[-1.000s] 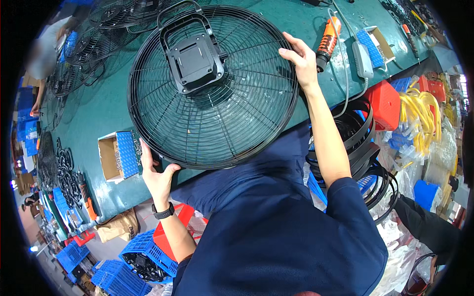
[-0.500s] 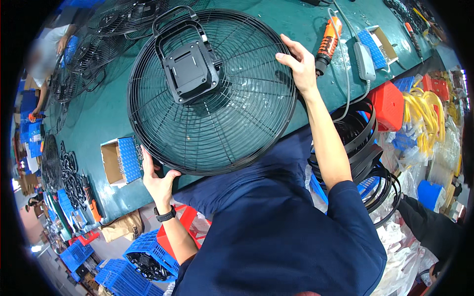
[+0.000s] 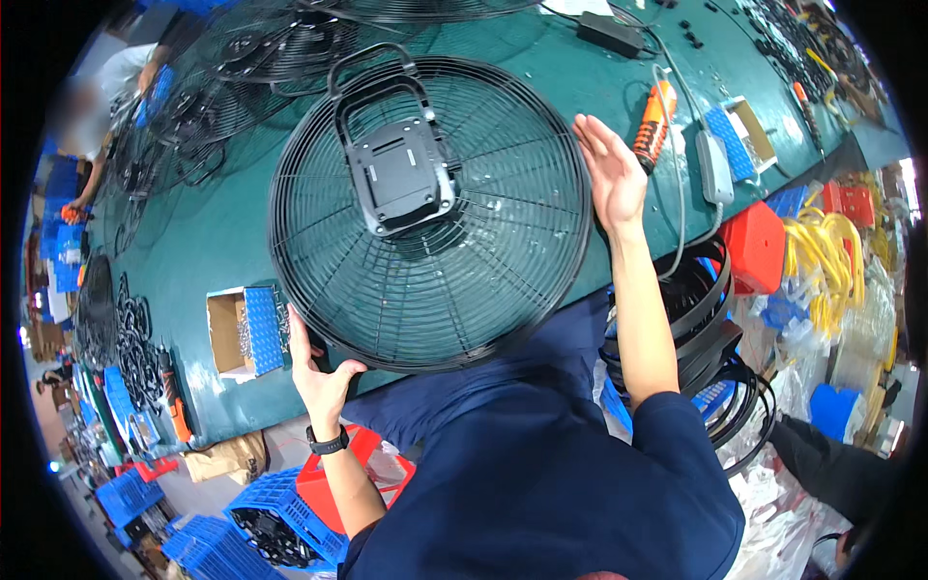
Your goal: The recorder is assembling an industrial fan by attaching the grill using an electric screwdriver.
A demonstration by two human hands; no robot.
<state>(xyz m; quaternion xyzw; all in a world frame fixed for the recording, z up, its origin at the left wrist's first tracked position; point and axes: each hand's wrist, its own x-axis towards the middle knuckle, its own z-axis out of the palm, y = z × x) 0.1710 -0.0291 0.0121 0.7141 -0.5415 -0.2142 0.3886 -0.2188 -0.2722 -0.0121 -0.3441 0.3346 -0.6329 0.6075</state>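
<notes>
A round black wire fan guard [image 3: 522, 274] lies in front of me at the near edge of the green table. Mounted off its centre is a square black motor box [image 3: 398, 174], with a U-shaped handle [image 3: 371, 51] rising beyond it. My left hand [image 3: 322, 375], a dark watch on its wrist, rests against the guard's lower left rim with thumb and fingers spread. Along the right rim, my right hand [image 3: 617, 184] is flat with its fingers stretched out; whether it touches the wire I cannot tell.
An open box of screws [image 3: 232, 333] stands left of the guard. To the right lie an orange power screwdriver [image 3: 654, 121], a grey corded box [image 3: 713, 166] and another small box [image 3: 754, 135]. More fan guards [image 3: 232, 72] fill the far left. Black hoops [image 3: 691, 324] hang below the right edge.
The guard and both hands appear lower in the picture, as does the table. My right hand has loosened from over the rim and flattened beside it. My left hand stays at the lower left rim.
</notes>
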